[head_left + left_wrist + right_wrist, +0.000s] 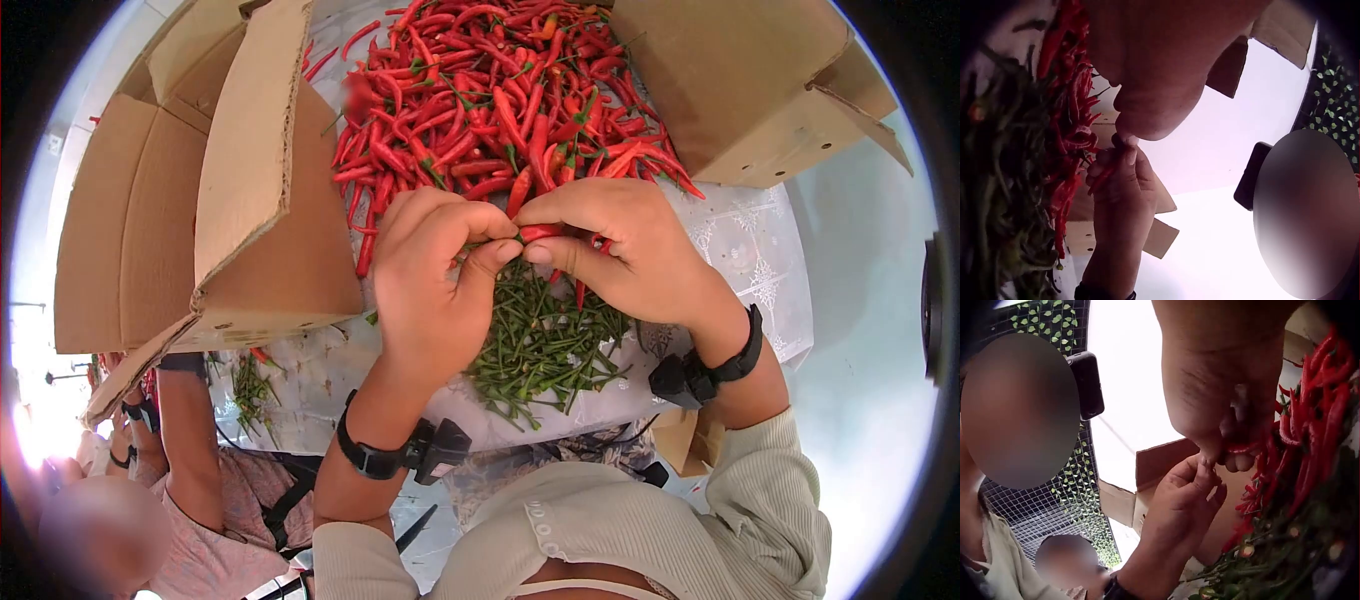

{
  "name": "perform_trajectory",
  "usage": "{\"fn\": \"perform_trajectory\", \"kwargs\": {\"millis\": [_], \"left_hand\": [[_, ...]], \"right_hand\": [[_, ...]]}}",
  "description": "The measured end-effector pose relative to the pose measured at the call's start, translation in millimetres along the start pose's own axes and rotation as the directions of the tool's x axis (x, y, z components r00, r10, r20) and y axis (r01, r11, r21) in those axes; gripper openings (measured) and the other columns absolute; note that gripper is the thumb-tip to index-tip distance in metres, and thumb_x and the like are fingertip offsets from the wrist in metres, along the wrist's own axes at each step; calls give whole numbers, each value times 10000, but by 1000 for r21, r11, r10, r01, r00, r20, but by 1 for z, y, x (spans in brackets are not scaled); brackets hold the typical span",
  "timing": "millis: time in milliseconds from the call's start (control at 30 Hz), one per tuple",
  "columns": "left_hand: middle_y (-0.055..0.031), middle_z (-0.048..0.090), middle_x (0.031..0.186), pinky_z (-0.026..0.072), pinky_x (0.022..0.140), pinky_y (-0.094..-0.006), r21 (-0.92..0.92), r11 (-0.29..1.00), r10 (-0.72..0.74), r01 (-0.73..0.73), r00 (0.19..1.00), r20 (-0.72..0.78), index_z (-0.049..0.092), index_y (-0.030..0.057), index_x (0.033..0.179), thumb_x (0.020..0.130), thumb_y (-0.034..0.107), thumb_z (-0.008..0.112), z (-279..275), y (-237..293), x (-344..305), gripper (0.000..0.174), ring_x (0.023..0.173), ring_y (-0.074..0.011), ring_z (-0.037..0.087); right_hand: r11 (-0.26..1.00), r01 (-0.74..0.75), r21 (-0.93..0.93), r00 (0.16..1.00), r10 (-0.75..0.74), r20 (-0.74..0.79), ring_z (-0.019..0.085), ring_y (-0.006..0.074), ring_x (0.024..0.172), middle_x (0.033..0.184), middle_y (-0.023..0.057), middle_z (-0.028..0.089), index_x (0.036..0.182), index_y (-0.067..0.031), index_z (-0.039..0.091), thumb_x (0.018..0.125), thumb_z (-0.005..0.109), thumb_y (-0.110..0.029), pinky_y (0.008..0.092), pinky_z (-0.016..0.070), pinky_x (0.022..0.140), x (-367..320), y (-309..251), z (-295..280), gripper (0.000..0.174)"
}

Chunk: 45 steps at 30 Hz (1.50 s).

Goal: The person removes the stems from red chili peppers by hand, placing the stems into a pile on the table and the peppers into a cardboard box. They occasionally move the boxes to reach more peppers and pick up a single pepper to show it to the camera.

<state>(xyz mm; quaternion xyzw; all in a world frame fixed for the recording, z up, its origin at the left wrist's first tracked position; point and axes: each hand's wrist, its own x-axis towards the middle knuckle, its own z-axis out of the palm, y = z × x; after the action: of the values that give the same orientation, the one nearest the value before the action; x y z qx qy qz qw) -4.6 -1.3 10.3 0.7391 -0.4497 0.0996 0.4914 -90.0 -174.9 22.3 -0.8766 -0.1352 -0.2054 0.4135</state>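
Note:
Both hands meet over the table. Between thumb and forefinger my right hand (pixel 630 245) holds a red chili pepper (pixel 541 232), and more red shows under its fingers. My left hand (pixel 425 275) pinches the stem end of that chili, its thumb and forefinger nearly touching the right hand's fingertips. Just beyond the hands spreads a large heap of red chilies (pixel 480 110), many with green stems. Below the hands lies a pile of green stems (pixel 550 345). In the right wrist view the chili (pixel 1241 449) is partly hidden by the right hand's fingers.
A cardboard box (pixel 240 190) stands at the left of the heap, and another cardboard box (pixel 745 90) at the right. A patterned plastic cloth (pixel 760 260) covers the table. Another person (pixel 225 500) sits at the lower left, near a smaller pile of stems (pixel 250 395).

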Motion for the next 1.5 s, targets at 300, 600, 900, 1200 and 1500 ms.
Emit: {"fn": "perform_trajectory", "kwargs": {"millis": [300, 600, 900, 1200, 1500], "left_hand": [[-49, 586, 753, 432, 683, -318, -195, 973, -109, 126, 989, 97, 653, 42, 817, 743, 24, 711, -1, 3, 0, 95, 726, -197, 549], [-58, 568, 767, 423, 717, -334, -254, 964, -34, 85, 980, 198, 652, 67, 779, 735, 59, 717, 0, 0, -2, 80, 758, -216, 544], [-75, 575, 788, 451, 687, -314, -242, 956, -155, 166, 986, 63, 666, 33, 821, 791, 125, 728, 5, -11, -3, 114, 764, -195, 578], [-21, 611, 978, 462, 706, -215, -716, 623, -414, 315, 909, 41, 620, 23, 1077, 887, 154, 693, 4, -14, 0, 242, 814, -68, 554], [-45, 634, 928, 494, 737, -246, -556, 778, -307, 292, 949, 68, 618, 6, 1023, 877, 70, 677, -1, -9, -4, 169, 842, -94, 609]], "right_hand": [[938, -222, 265, 965, 171, 201, 630, 156, 700, 778, 58, 627, 938, -16, 627, 884, 637, -150, 298, 473, 559, 0, 5, -16, 144], [945, -325, 27, 883, 313, -349, 508, 88, 612, 698, 8, 559, 844, -31, 623, 819, 731, -304, 253, 427, 555, 9, 20, -13, 295], [840, -404, -362, 886, 261, -383, 584, 211, 615, 733, 98, 633, 839, -11, 652, 811, 724, -193, 306, 458, 580, 13, 20, 12, 197], [974, 81, -211, 970, -126, -208, 580, 201, 625, 774, 76, 610, 861, -50, 652, 763, 749, -116, 309, 465, 562, 7, -5, 0, 153], [992, -25, -124, 997, 16, -73, 599, 218, 703, 816, 85, 616, 868, -40, 651, 682, 805, -113, 310, 475, 616, 6, -10, -3, 253]]}}
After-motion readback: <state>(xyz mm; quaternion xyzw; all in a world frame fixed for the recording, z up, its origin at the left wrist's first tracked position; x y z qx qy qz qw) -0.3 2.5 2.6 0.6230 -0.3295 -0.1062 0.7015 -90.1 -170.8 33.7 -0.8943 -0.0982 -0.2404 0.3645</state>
